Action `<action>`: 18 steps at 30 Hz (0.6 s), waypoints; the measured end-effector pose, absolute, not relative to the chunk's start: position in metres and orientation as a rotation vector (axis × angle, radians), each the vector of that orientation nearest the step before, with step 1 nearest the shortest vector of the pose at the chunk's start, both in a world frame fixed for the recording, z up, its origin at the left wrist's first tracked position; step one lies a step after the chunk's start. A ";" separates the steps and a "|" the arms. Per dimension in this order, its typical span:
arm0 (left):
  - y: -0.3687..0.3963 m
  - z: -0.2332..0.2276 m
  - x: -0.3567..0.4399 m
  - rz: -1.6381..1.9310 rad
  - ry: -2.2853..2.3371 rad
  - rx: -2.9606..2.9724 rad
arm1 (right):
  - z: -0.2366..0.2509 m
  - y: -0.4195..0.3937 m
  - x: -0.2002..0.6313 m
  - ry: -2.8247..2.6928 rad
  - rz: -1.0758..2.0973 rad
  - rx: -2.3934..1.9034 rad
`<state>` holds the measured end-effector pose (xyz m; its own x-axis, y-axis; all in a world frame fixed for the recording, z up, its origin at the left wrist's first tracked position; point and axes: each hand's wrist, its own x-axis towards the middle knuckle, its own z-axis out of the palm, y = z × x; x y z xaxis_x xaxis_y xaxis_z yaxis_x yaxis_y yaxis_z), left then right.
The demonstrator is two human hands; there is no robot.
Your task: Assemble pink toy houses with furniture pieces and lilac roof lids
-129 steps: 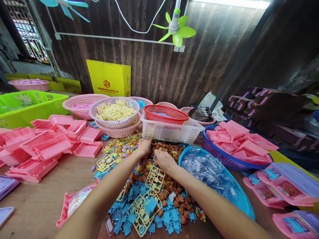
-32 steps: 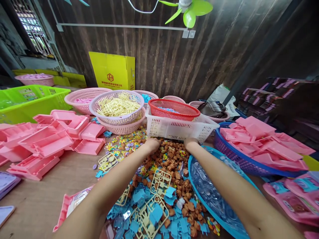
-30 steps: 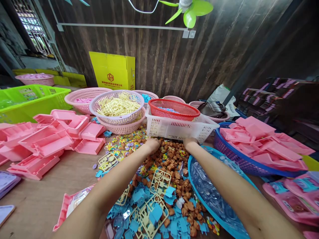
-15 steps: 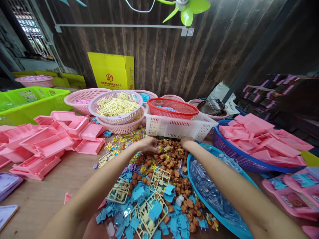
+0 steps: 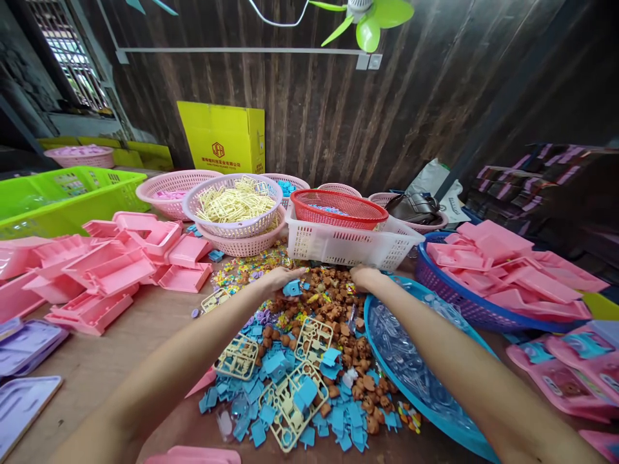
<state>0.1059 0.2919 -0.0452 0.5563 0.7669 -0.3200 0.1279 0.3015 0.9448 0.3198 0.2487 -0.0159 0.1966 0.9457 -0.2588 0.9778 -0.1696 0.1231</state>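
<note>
Toward the far edge of the heap [image 5: 314, 348], the left hand [image 5: 280, 280] grips a blue piece [image 5: 293, 289] over brown figures [image 5: 333, 283]. The right hand [image 5: 366, 279] is near the white crate [image 5: 333, 243], fingers hidden; I can't tell its grip. A blue tub [image 5: 380, 361] sits close, probably for easy reach.

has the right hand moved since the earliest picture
Yes: judged against the white basket, the right hand has moved to the right and forward, and is now close up at the basket's front edge.
</note>
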 end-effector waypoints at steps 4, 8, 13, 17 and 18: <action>0.282 -0.036 0.095 0.321 0.998 1.067 | 0.006 0.230 0.303 1.897 -0.168 2.073; 0.253 -0.028 0.091 0.348 0.951 1.007 | 0.015 0.210 0.275 2.072 -0.164 1.967; 0.231 -0.026 0.088 0.472 0.884 1.047 | 0.008 0.185 0.246 2.287 -0.083 1.969; 0.229 -0.028 0.079 0.567 0.905 1.093 | -0.003 0.170 0.233 2.340 -0.025 2.072; 0.229 -0.028 0.077 0.587 0.916 1.090 | -0.005 0.168 0.231 2.346 -0.017 2.108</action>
